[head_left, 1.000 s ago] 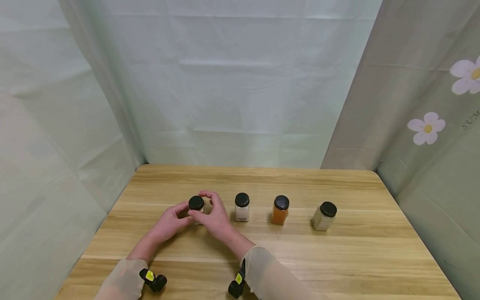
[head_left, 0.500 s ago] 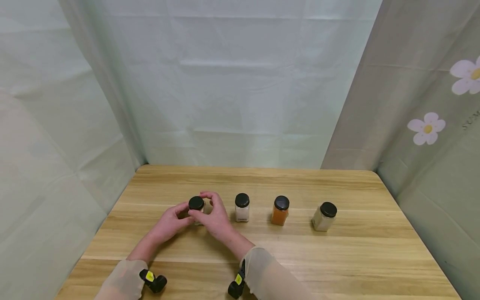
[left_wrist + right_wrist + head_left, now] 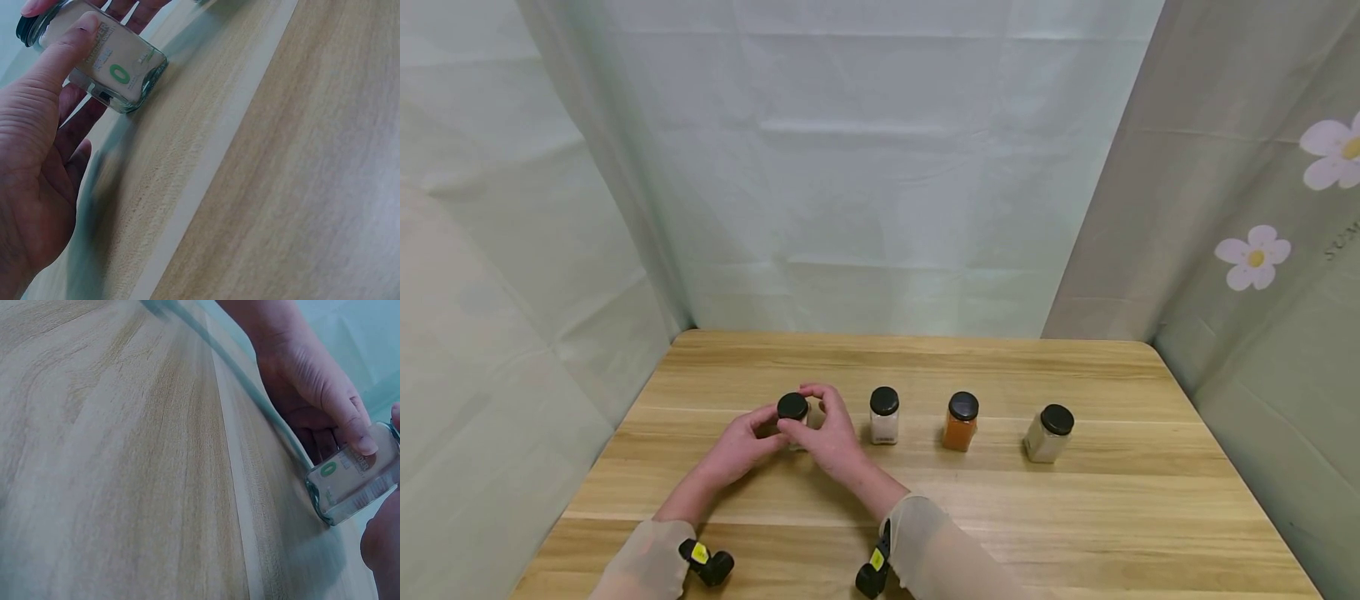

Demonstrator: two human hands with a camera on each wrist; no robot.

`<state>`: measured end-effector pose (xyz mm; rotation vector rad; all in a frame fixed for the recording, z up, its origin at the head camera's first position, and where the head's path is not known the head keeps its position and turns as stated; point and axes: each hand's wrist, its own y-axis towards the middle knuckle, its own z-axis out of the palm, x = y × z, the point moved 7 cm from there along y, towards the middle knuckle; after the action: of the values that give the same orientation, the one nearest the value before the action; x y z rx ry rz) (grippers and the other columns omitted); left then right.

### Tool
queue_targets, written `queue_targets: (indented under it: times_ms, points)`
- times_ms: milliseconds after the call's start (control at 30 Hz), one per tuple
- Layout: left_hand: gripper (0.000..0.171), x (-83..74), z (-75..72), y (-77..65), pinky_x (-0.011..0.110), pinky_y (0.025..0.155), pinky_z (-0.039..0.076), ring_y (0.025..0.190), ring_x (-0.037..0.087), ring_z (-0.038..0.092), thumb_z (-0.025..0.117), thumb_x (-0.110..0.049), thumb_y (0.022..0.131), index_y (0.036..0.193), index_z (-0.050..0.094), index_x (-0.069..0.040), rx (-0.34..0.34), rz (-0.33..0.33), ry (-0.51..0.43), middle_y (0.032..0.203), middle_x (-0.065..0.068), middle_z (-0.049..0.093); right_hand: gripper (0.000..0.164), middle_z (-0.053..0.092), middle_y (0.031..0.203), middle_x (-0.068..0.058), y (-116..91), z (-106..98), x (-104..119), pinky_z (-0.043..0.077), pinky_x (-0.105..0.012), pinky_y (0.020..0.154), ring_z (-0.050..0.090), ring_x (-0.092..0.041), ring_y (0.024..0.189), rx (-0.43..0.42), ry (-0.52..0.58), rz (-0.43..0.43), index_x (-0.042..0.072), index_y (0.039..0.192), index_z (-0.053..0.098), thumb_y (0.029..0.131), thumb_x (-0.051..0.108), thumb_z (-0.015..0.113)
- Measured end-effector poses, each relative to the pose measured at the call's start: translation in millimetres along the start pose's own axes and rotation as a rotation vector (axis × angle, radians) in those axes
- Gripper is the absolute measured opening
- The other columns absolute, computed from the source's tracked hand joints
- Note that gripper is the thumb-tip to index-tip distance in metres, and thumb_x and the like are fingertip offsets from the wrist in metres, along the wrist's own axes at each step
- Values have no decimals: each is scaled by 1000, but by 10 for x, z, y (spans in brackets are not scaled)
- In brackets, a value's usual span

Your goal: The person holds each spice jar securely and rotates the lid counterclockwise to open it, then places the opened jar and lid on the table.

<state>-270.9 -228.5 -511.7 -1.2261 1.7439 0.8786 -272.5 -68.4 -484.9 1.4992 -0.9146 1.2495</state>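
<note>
A square glass spice jar (image 3: 131, 65) of pale powder, with a black lid (image 3: 792, 406), is at the left end of a row of jars. My left hand (image 3: 737, 450) grips its body from the left, thumb (image 3: 65, 53) across the front label and fingers behind. From the right, my right hand (image 3: 833, 437) pinches the lid area, thumb at the front and forefinger behind. The jar looks upright; whether its base touches the table cannot be told. Nearest on the right stands a jar of white contents (image 3: 884, 425).
Further right stand an orange-filled jar (image 3: 959, 432) and a pale beige-filled jar (image 3: 1043, 443), both with black lids. All are on a wooden table (image 3: 1000, 533). Pale curtains (image 3: 880, 183) hang behind and at both sides. A small black camera is strapped to each wrist.
</note>
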Motion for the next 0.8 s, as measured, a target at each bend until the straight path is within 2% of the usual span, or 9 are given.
queue_targets:
  times_ms: [100,233,333,467,800]
  points:
    - [50,3,-1,2,22,103,40,133,28,50,76,-21,95,141,62,-11,-1,3,1,140,9,62,51,52,146,-1,13,2,-58,27,-51,117,39,-22,141,5,-14,6,14,133,55,91,27,80]
    - [50,3,1,11,22,102,41,131,23,52,76,-22,95,141,62,-10,-2,7,9,139,9,62,54,51,144,8,6,2,-66,27,-51,117,38,-22,140,7,-20,17,13,135,55,91,29,80]
    - [50,3,2,13,22,102,41,130,22,53,77,-24,94,140,63,-11,-2,-4,5,139,8,63,56,51,144,9,4,4,-73,27,-51,116,38,-24,140,8,-16,18,11,137,54,91,30,80]
    - [50,1,3,8,23,102,42,130,23,53,77,-25,94,140,64,-13,-3,-16,5,138,7,63,53,50,143,11,3,3,-92,28,-51,116,38,-24,139,5,-12,19,15,136,56,91,30,80]
    - [49,7,-2,4,27,103,42,130,27,52,75,-25,96,141,62,-10,-3,-10,27,139,11,62,50,49,142,14,-4,6,-84,28,-50,115,38,-25,139,10,-14,14,18,136,57,93,31,78]
